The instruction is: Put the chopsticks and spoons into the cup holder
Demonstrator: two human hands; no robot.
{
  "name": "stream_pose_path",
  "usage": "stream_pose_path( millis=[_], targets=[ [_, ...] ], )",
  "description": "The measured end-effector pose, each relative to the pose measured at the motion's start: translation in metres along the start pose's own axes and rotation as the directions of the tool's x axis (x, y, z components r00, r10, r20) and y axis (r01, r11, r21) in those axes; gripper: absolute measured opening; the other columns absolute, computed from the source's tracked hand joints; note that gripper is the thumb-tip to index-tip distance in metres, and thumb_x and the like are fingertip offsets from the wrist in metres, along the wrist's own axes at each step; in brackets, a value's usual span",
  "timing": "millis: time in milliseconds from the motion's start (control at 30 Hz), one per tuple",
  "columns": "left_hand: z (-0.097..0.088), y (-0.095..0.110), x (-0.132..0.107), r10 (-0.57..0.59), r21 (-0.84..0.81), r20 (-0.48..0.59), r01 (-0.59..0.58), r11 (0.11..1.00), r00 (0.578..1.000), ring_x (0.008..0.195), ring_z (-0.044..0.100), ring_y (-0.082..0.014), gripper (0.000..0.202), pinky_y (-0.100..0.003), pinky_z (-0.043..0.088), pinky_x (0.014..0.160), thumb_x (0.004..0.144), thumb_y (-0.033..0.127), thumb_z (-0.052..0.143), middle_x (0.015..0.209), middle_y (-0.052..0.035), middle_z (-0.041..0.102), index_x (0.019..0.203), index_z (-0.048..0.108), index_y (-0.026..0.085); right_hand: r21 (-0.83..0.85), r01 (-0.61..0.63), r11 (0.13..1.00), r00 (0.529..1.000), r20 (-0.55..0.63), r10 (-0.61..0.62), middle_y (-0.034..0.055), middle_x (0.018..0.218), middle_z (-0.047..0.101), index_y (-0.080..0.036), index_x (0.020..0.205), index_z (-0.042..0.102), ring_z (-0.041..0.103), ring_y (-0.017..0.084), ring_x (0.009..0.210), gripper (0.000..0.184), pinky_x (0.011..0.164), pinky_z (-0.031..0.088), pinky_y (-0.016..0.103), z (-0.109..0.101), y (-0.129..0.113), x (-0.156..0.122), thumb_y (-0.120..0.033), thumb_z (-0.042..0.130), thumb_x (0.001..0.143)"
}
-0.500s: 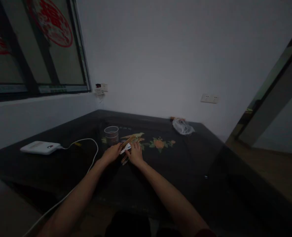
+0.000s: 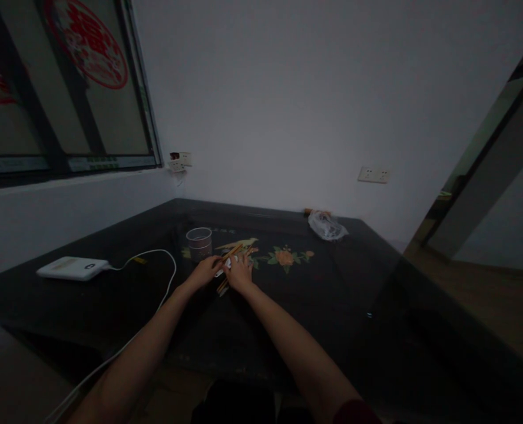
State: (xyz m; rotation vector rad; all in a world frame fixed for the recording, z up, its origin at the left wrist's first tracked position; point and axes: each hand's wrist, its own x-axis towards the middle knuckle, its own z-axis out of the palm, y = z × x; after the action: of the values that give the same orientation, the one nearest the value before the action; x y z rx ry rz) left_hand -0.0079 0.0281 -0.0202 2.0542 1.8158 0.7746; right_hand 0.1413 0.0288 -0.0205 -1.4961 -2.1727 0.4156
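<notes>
On a dark table [image 2: 332,306] painted with flowers and a bird, both of my hands meet over a bundle of wooden sticks [image 2: 227,264] with a small white piece among them. My left hand [image 2: 206,271] curls its fingers round the left side of the bundle. My right hand [image 2: 239,272] rests on the right side, fingers bent over the sticks. A clear plastic cup [image 2: 199,242] stands just behind my left hand, upright.
A white box-shaped device [image 2: 72,268] lies at the left, its white cable [image 2: 164,277] looping toward me. A crumpled clear plastic bag [image 2: 327,226] sits at the table's far edge by the wall. A window is at the left, a doorway at the right.
My hands have drawn closer together over the sticks and the bundle looks more gathered. The camera tilted slightly.
</notes>
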Motion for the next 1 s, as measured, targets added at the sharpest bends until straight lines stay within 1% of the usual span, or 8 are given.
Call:
stream_pose_path(
  millis=[200,333,433,533,633,800,933,1000],
  targets=[
    [-0.006,0.001,-0.002,-0.02,0.03,0.001,0.019,0.999,1.0,0.104,0.061,-0.0236,0.04,-0.032,0.044,0.092,0.083,0.037,0.044,0.112,-0.0118,0.067,0.107,0.064,0.013,-0.058,0.024,0.998,1.0,-0.012,-0.025,0.0084,0.145,0.038,-0.027,0.129,0.049,0.022,0.032,0.137,0.039,0.105,0.017,0.062,0.003,-0.003,0.0,-0.037,0.036,0.093],
    [-0.006,0.006,-0.003,-0.012,0.024,0.013,0.011,1.0,1.0,0.102,0.062,-0.0225,0.036,-0.03,0.045,0.092,0.082,0.035,0.046,0.109,-0.0102,0.068,0.103,0.066,0.015,-0.07,0.025,0.997,1.0,0.002,-0.025,0.0051,0.145,0.038,-0.032,0.129,0.049,0.021,0.033,0.137,0.039,0.103,0.02,0.063,0.003,-0.004,0.004,-0.038,0.035,0.093],
    [-0.005,0.01,-0.004,-0.012,0.036,0.021,0.011,0.999,1.0,0.101,0.063,-0.0228,0.036,-0.029,0.045,0.091,0.08,0.033,0.046,0.108,-0.01,0.069,0.102,0.068,0.015,-0.076,0.017,0.997,1.0,0.009,-0.017,0.004,0.145,0.039,-0.034,0.127,0.051,0.023,0.032,0.136,0.038,0.102,0.023,0.063,0.002,-0.004,0.008,-0.039,0.034,0.093],
    [-0.005,0.011,-0.004,-0.012,0.032,0.022,0.011,0.999,1.0,0.1,0.063,-0.0235,0.039,-0.028,0.046,0.088,0.081,0.035,0.045,0.108,-0.0099,0.069,0.104,0.068,0.014,-0.084,0.014,0.996,1.0,0.027,-0.012,0.0029,0.147,0.036,-0.035,0.125,0.054,0.025,0.032,0.135,0.038,0.102,0.024,0.062,0.001,-0.003,0.01,-0.04,0.034,0.093],
    [-0.003,0.012,-0.004,-0.001,0.009,0.044,0.0,1.0,0.999,0.099,0.064,-0.0236,0.042,-0.028,0.047,0.086,0.081,0.038,0.044,0.107,-0.01,0.069,0.105,0.068,0.013,-0.092,0.014,0.996,0.999,0.043,-0.01,0.0027,0.148,0.034,-0.034,0.126,0.054,0.024,0.031,0.136,0.038,0.103,0.025,0.059,0.0,0.002,0.009,-0.041,0.033,0.094],
    [0.0,0.019,-0.007,0.039,0.006,0.064,-0.04,0.999,0.997,0.102,0.062,-0.0233,0.042,-0.029,0.046,0.089,0.081,0.038,0.045,0.11,-0.0104,0.068,0.107,0.067,0.012,-0.092,0.031,0.995,0.999,0.035,-0.028,0.0038,0.148,0.034,-0.03,0.126,0.053,0.023,0.03,0.136,0.039,0.103,0.03,0.051,-0.003,0.012,0.002,-0.041,0.036,0.093],
    [0.004,0.028,-0.012,0.1,0.007,0.061,-0.1,0.995,0.993,0.101,0.062,-0.0222,0.039,-0.027,0.046,0.089,0.082,0.035,0.045,0.109,-0.0089,0.068,0.105,0.067,0.014,-0.085,0.048,0.995,0.998,0.047,-0.044,0.0052,0.148,0.035,-0.027,0.126,0.054,0.024,0.03,0.136,0.039,0.103,0.031,0.049,-0.011,0.017,-0.003,-0.039,0.039,0.092],
    [0.007,0.032,-0.013,0.122,0.017,0.053,-0.123,0.992,0.991,0.102,0.062,-0.0223,0.037,-0.028,0.045,0.09,0.082,0.033,0.046,0.11,-0.0097,0.068,0.105,0.067,0.014,-0.088,0.051,0.995,0.997,0.068,-0.045,0.007,0.146,0.038,-0.026,0.125,0.054,0.026,0.029,0.135,0.038,0.102,0.032,0.049,-0.017,0.019,-0.006,-0.036,0.04,0.091]
  ],
)
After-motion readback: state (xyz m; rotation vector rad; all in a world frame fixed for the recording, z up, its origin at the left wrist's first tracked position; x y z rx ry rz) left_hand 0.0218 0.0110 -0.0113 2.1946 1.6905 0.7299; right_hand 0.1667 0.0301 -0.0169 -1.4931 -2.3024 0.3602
